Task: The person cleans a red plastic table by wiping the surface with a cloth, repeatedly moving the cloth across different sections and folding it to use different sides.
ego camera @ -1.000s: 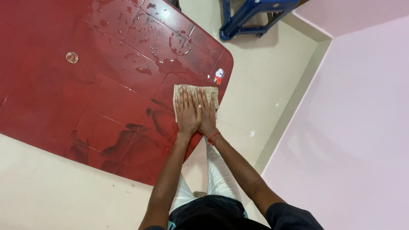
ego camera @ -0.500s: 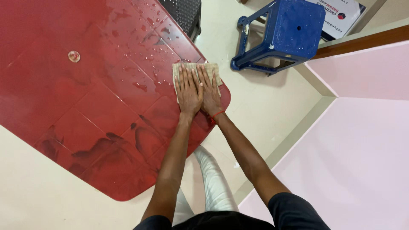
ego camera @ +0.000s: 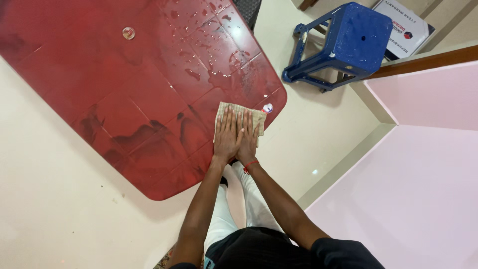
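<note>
Fingers of both the left hand and right hand lie flat and slightly spread, side by side, pressing a beige cloth onto the wet red tabletop near its right corner, so both palms bear down evenly.

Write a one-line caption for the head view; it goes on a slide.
Both hands, left and right, press a cloth flat on a wet red table near a blue stool.
</note>
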